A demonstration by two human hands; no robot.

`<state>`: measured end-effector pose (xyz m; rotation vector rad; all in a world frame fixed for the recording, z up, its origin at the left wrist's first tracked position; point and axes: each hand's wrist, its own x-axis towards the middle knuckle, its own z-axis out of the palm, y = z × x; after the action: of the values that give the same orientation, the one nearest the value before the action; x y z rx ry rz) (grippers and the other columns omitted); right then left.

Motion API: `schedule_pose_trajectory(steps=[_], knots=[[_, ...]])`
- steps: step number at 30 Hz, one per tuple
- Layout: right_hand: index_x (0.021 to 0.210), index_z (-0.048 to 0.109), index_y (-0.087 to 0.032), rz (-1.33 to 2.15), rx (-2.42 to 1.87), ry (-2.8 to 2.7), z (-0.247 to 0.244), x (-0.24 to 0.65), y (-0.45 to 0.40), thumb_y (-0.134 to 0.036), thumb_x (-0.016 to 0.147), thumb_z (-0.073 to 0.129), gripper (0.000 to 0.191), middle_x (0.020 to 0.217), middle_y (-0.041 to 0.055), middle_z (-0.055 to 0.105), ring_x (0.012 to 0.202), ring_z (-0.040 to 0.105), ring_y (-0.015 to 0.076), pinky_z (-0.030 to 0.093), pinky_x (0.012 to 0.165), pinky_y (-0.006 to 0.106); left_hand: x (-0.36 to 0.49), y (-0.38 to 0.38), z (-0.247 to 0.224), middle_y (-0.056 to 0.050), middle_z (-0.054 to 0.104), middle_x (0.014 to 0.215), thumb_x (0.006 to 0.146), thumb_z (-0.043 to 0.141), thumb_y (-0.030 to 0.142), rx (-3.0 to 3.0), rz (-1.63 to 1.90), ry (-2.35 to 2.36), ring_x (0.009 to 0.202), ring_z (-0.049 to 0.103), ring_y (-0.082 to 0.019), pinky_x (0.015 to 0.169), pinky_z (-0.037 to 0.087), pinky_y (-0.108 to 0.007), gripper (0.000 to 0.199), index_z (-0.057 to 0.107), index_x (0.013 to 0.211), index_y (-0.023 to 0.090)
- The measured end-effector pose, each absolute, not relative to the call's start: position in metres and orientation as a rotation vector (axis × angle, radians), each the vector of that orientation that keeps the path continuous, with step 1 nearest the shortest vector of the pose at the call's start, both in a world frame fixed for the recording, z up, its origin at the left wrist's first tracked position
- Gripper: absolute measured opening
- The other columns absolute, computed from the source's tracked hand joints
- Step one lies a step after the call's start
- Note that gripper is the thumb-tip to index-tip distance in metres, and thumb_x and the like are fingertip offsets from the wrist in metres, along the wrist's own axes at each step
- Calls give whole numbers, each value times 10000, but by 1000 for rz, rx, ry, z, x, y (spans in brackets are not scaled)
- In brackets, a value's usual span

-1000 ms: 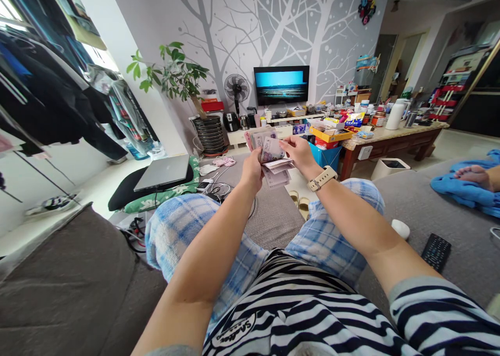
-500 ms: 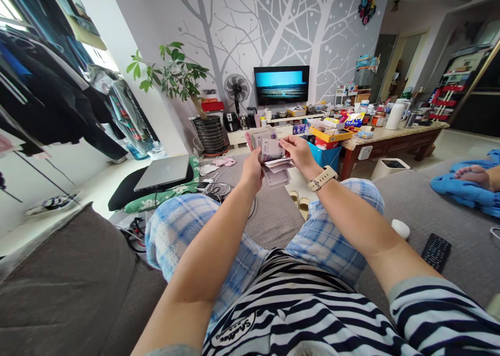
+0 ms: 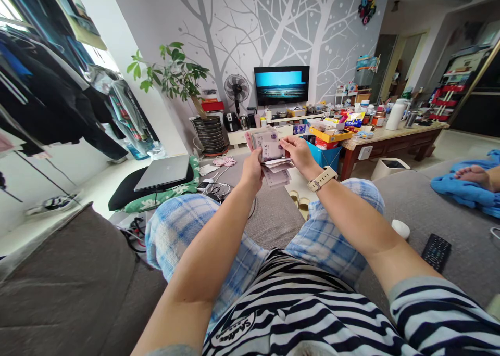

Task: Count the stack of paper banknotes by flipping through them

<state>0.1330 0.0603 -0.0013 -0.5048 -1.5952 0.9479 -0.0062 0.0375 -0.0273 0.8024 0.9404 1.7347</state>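
Note:
A fanned bundle of banknotes (image 3: 269, 145) is held up in front of me, above the grey sofa. My left hand (image 3: 253, 167) is closed around the bundle's left side, and some notes hang down below the grip. With thumb and finger my right hand (image 3: 297, 150) pinches the right edge of a pale purple note at the front. A 5 is printed on that note. Part of the bundle is hidden behind my fingers. A beige watch (image 3: 322, 178) is on my right wrist.
A closed laptop (image 3: 163, 172) lies on cushions at the left, near white cables (image 3: 221, 188). To the right are a remote control (image 3: 436, 252), a white mouse (image 3: 400, 229) and another person's foot (image 3: 472, 175). A cluttered table (image 3: 386, 135) stands beyond.
The front note's printed face has shifted and shows a little more clearly. Both hands stay almost in the same place, holding the banknotes.

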Motion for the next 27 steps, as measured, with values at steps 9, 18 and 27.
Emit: schedule_pose_trajectory(steps=[9, 18, 27], knots=[[626, 566, -161, 1035, -472, -1595, 2, 132, 55, -533, 794, 521, 411, 489, -4, 500, 457, 439, 84, 310, 461, 228, -4, 35, -24, -53, 686, 824, 733, 553, 390, 885, 1756, 945, 705, 647, -187, 589, 490, -267, 341, 634, 973, 162], [655, 562, -162, 881, -546, -1629, -2, 133, 60, -423, 725, 636, 281, 538, -7, 557, 504, 478, 92, 360, 517, 232, -5, 37, -26, -52, 690, 808, 701, 601, 375, 874, 1761, 927, 694, 648, -191, 626, 492, -282, 341, 637, 967, 165], [701, 513, -169, 789, -758, -1492, -6, 133, 73, -431, 666, 662, 304, 589, -11, 556, 547, 512, 114, 376, 528, 240, -4, 34, -25, -74, 689, 806, 632, 651, 264, 908, 1744, 908, 732, 653, -206, 640, 499, -285, 337, 635, 935, 117]])
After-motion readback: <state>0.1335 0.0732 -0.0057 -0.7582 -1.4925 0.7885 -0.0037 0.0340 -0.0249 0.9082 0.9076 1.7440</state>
